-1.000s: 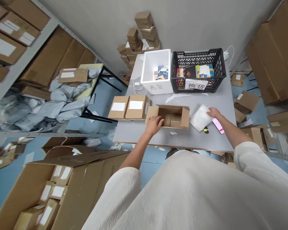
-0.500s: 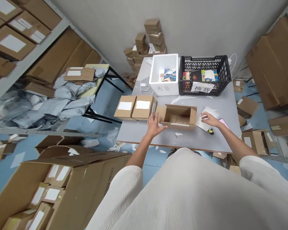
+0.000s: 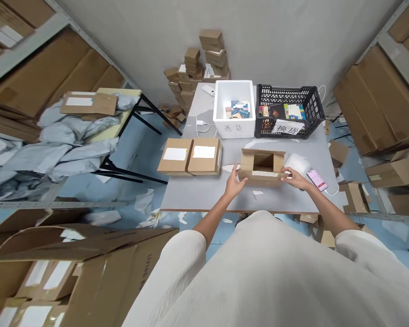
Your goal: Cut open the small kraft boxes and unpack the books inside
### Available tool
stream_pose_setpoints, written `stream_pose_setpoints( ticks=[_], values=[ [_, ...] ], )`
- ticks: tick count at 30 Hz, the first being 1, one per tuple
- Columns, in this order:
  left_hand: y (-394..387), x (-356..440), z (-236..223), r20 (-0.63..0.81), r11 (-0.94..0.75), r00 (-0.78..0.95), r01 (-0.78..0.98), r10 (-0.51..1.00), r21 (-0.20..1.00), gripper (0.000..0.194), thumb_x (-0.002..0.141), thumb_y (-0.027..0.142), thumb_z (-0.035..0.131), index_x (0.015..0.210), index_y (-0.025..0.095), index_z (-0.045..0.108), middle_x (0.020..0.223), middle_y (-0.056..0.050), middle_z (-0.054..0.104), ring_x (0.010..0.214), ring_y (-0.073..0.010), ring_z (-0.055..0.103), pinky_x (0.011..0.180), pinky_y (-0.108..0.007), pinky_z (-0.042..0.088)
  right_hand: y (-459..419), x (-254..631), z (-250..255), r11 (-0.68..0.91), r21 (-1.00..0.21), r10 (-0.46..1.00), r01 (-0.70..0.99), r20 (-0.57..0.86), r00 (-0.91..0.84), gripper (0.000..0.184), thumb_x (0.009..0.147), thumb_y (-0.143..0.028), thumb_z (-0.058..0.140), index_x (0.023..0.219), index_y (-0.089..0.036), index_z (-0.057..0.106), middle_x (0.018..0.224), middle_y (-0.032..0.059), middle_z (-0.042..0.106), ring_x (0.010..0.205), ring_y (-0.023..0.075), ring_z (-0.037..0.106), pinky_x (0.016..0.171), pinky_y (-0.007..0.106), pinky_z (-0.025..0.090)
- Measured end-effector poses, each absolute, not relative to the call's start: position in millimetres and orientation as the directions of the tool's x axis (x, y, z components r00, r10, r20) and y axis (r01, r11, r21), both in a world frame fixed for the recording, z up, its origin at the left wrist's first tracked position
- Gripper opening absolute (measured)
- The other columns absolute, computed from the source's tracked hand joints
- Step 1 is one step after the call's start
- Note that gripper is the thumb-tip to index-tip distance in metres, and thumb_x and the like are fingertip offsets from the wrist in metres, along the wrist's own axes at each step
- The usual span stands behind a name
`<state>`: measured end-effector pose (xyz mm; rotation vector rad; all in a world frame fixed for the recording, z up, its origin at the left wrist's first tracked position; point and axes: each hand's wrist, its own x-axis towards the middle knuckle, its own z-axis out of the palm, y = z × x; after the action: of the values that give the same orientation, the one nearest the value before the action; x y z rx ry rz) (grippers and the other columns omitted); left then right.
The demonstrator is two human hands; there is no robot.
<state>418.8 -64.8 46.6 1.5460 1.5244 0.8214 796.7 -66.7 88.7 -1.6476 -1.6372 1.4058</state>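
Note:
An open cardboard box [image 3: 264,182] stands on the grey table in front of me, its long back flap raised and its short end flaps leaning inward over the opening. Gripping its left end is my left hand [image 3: 235,182], with the thumb at the front corner. At the right end, my right hand [image 3: 296,179] pinches the edge by the flap. Part of the box's inside shows dark between the flaps. Just behind my right hand lies a white wrapped packet [image 3: 297,163], partly covered by that hand. To its right is a phone [image 3: 317,180] on a white cable.
Two labelled closed boxes [image 3: 204,159] sit left on the table [image 3: 197,195]. A white foam bin [image 3: 236,129] and a black crate [image 3: 289,128] holding books stand behind. A large open carton [image 3: 112,272] is at lower left; grey parcels [image 3: 78,150] lie on a side table.
Both hands have come to the ends of the box and closed on it. The left end flap, folded outward before, now leans inward. The box sits slightly farther right, clear of the closed boxes.

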Motion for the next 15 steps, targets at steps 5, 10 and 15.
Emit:
stream_pose_setpoints(
  ticks=[5,10,15],
  values=[
    [-60.0,418.3,42.3,-0.082,0.024,0.086,0.531,0.993,0.847,0.067,0.098,0.039,0.074,0.161,0.028,0.053,0.167,-0.016,0.052,0.157,-0.0354,0.052,0.128,-0.053,0.048,-71.6,785.6,90.3,-0.236,-0.84,0.922,0.489,-0.352,-0.16,0.058,0.077,-0.065,0.088,0.117,-0.027,0.068,0.134,0.0096,0.076,0.113,0.0324,0.073,0.101,0.05,0.062],
    [-50.9,410.0,46.3,-0.078,0.016,0.119,0.451,0.99,0.892,0.067,0.096,0.035,0.074,0.159,0.026,0.052,0.155,-0.016,0.061,0.141,-0.0311,0.064,0.117,-0.048,0.057,-66.1,778.3,93.0,-0.223,-0.85,0.942,0.477,-0.313,-0.117,0.066,0.076,-0.064,0.089,0.126,-0.025,0.071,0.135,0.0123,0.078,0.119,0.0337,0.074,0.108,0.053,0.062],
    [-34.8,397.3,56.2,0.009,-0.056,0.101,0.476,0.995,0.878,0.067,0.096,0.033,0.074,0.159,0.028,0.052,0.154,-0.014,0.06,0.143,-0.0315,0.062,0.119,-0.048,0.056,-42.1,766.1,98.3,-0.153,-0.858,0.966,0.491,-0.234,-0.107,0.07,0.077,-0.058,0.092,0.135,-0.023,0.072,0.145,0.0152,0.074,0.126,0.0373,0.073,0.115,0.058,0.058]
  ],
)
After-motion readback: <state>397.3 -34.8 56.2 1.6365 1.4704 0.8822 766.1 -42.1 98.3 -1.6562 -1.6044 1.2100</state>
